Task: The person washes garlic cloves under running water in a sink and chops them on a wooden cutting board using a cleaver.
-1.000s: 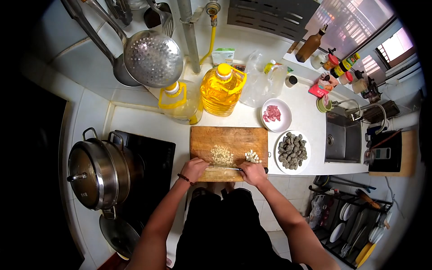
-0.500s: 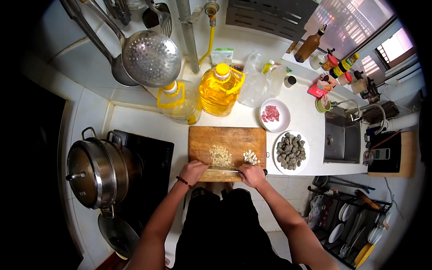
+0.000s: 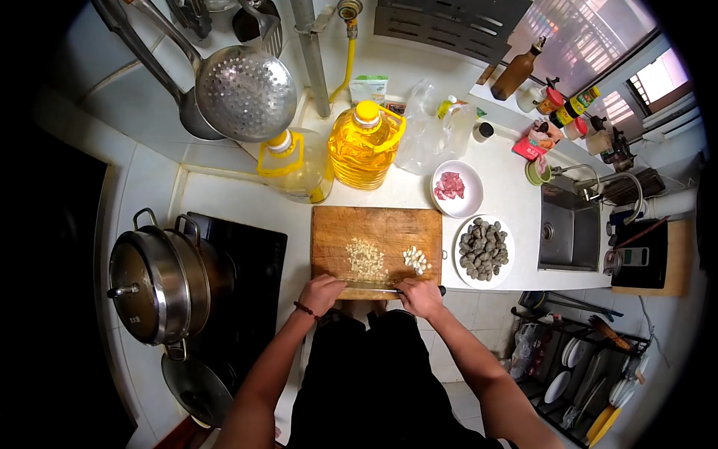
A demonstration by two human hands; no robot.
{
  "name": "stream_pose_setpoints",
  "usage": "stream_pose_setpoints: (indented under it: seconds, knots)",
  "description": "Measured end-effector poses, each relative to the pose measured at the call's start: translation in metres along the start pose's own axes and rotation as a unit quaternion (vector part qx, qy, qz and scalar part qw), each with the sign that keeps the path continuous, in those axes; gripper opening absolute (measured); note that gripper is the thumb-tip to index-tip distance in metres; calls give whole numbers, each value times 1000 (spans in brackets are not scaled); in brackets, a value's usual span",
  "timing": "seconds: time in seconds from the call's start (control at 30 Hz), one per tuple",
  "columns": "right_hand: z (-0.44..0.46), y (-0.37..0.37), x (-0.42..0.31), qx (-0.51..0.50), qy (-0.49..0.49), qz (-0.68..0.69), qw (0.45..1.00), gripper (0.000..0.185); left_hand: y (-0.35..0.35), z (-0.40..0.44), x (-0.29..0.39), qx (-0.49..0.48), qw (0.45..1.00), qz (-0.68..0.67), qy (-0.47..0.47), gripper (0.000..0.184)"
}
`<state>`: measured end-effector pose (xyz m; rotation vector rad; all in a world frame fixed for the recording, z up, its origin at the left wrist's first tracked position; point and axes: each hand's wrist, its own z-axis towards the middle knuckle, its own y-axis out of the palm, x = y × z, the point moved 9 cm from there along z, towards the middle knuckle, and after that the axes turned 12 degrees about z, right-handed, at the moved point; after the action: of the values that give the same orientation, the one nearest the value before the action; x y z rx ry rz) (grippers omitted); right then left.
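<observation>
A knife (image 3: 372, 289) lies level across the front part of the wooden cutting board (image 3: 419, 221). Its dark handle is in my right hand (image 3: 419, 296), whose fingers are closed round it. At the other end, my left hand (image 3: 322, 293), with a beaded bracelet on the wrist, has its fingers closed on the blade's tip. Behind the blade lies chopped pale garlic (image 3: 365, 258). To its right is a small heap of larger white pieces (image 3: 416, 260), near my right hand.
Right of the board stand a bowl of sliced meat (image 3: 450, 185) and a plate of grey shellfish (image 3: 483, 251). Oil bottles (image 3: 365, 150) stand behind it. A steel pot (image 3: 153, 288) is on the left, near the black cooktop (image 3: 258, 262). The sink (image 3: 571, 232) is at right.
The knife and both hands have shifted slightly toward the board's front edge. Both hands keep their hold on the knife. The view has moved a little.
</observation>
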<state>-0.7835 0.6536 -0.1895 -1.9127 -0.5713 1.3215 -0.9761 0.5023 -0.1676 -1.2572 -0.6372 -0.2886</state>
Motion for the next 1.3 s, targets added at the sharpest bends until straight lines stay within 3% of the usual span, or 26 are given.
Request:
stream_pose_setpoints:
  seconds: [0.13,0.23,0.3,0.33,0.4,0.53,0.6,0.63,0.7,0.77,0.83,0.87,0.93,0.97,1.03,1.3]
  knots:
    - [6,0,4,-30,29,14,999,22,5,6,-4,3,1000,11,-4,10]
    - [4,-11,1,-2,33,60,998,18,-5,12,7,14,1000,7,-27,19]
    - [-1,-20,10,56,76,144,985,17,-46,22,24,151,981,65,-107,31]
    - [-3,-20,9,58,75,142,985,17,-46,17,21,139,977,43,-155,36]
    - [-13,-14,26,89,163,243,952,21,-35,12,26,140,977,29,-161,33]
    - [-24,5,39,123,182,312,924,18,7,7,48,98,983,-65,-144,23]
    - [-30,19,42,137,249,465,838,23,24,7,61,84,985,-73,-130,23]
    - [-31,21,38,137,251,465,838,23,34,7,66,66,987,-77,-128,24]
    - [-35,22,22,126,316,622,706,24,42,7,74,48,988,-81,-126,24]
    - [-35,16,13,124,316,626,702,22,41,5,79,66,983,-100,-139,24]
    - [-39,23,16,149,338,663,651,23,40,4,81,85,983,-96,-133,25]
    - [-39,24,15,149,337,663,651,23,36,4,80,105,982,-90,-126,25]
    - [-44,32,16,164,362,704,589,22,37,2,77,108,984,-80,-120,24]
    - [-44,32,15,163,361,704,589,22,37,3,76,111,985,-72,-112,23]
    - [-44,35,10,171,360,744,537,19,38,4,74,123,985,-63,-105,19]
    - [-42,30,-1,170,356,767,506,21,37,7,53,109,981,-111,-119,10]
